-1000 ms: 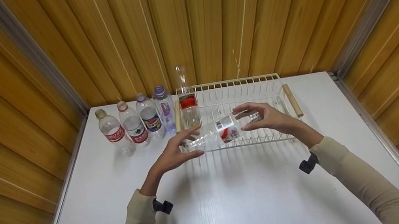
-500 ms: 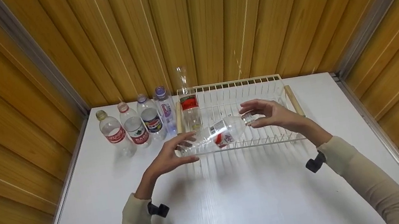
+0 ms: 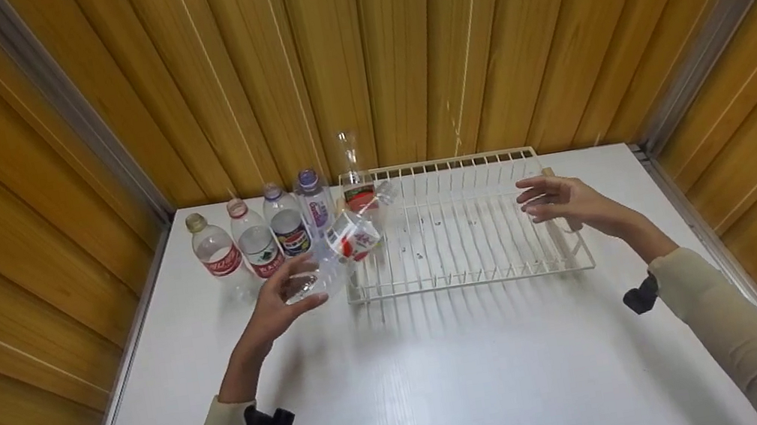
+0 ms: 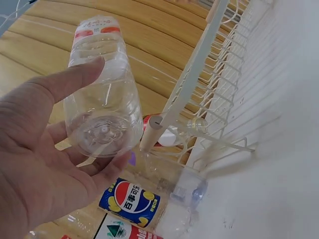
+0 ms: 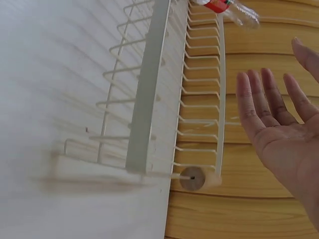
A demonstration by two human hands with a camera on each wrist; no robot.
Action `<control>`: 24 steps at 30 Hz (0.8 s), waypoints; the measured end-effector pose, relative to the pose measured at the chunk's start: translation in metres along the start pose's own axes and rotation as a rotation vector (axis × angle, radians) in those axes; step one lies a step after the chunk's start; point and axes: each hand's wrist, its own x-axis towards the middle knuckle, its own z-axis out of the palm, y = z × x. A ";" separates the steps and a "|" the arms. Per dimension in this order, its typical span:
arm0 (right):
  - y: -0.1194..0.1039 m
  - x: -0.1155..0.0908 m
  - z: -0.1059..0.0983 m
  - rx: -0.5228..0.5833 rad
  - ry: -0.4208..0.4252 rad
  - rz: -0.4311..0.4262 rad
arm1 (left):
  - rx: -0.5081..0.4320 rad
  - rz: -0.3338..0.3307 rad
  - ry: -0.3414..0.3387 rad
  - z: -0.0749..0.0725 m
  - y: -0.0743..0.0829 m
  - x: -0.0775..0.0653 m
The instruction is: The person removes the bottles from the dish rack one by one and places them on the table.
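Note:
My left hand [image 3: 282, 300] grips a clear plastic bottle [image 4: 104, 94] round its base end, thumb on one side and fingers on the other. The bottle, with its white and red label, is tilted, its neck toward the upper right in the head view, over the left end of the white wire rack [image 3: 469, 282]. My right hand [image 3: 563, 204] holds nothing and hovers by the rack's right wooden handle; its fingers are extended in the right wrist view. An upside-down bottle with a red label [image 3: 360, 198] stands at the rack's left end, partly hidden by the held bottle.
Left of the rack, several upright plastic bottles stand in a row: a red-labelled one [image 3: 218, 257], a red-and-white one [image 3: 256, 243], a blue-labelled one [image 3: 288, 227] and a purple-capped one [image 3: 314, 204]. Wood-look panels [image 3: 398, 50] wall in the white table [image 3: 467, 388].
My right hand has let go of the bottle's neck and moved right. My left hand has carried the bottle left, and its neck has swung up toward the rack's left end.

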 end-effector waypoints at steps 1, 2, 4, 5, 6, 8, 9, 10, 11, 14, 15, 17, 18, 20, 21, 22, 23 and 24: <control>0.003 -0.001 -0.004 -0.004 0.005 0.008 | -0.011 -0.022 0.022 -0.004 -0.001 -0.001; 0.005 -0.002 -0.007 -0.008 0.011 0.015 | -0.020 -0.041 0.042 -0.008 -0.002 -0.003; 0.009 -0.004 -0.013 -0.017 0.021 0.024 | -0.055 -0.063 0.075 -0.016 -0.005 -0.006; 0.011 -0.004 -0.015 -0.021 0.025 0.027 | -0.079 -0.070 0.085 -0.020 -0.007 -0.008; 0.013 -0.005 -0.017 -0.021 0.029 0.030 | -0.108 -0.079 0.093 -0.024 -0.009 -0.010; 0.017 -0.006 -0.021 -0.026 0.040 0.038 | -0.179 -0.092 0.107 -0.030 -0.011 -0.015; 0.019 -0.006 -0.023 -0.032 0.047 0.039 | -0.215 -0.098 0.115 -0.033 -0.013 -0.017; 0.021 -0.006 -0.024 -0.037 0.055 0.045 | -0.253 -0.109 0.122 -0.037 -0.014 -0.019; 0.023 -0.007 -0.025 -0.040 0.061 0.049 | -0.300 -0.119 0.130 -0.040 -0.016 -0.021; 0.028 -0.010 -0.029 -0.040 0.087 0.058 | -0.416 -0.152 0.158 -0.048 -0.021 -0.026; 0.030 -0.012 -0.030 -0.039 0.095 0.060 | -0.443 -0.158 0.163 -0.051 -0.022 -0.028; 0.033 -0.014 -0.033 -0.032 0.111 0.062 | -0.488 -0.160 0.162 -0.055 -0.024 -0.032; 0.035 -0.015 -0.034 -0.025 0.120 0.062 | -0.491 -0.158 0.158 -0.056 -0.026 -0.034; 0.038 -0.016 -0.037 -0.020 0.134 0.063 | -0.500 -0.155 0.162 -0.059 -0.029 -0.037; 0.039 -0.017 -0.039 -0.018 0.138 0.062 | -0.498 -0.152 0.164 -0.060 -0.031 -0.039; 0.041 -0.017 -0.039 -0.016 0.141 0.061 | -0.497 -0.153 0.168 -0.062 -0.032 -0.040; 0.042 -0.018 -0.040 -0.013 0.146 0.065 | -0.494 -0.154 0.175 -0.063 -0.034 -0.041; 0.044 -0.019 -0.041 -0.018 0.146 0.070 | -0.483 -0.155 0.176 -0.065 -0.035 -0.042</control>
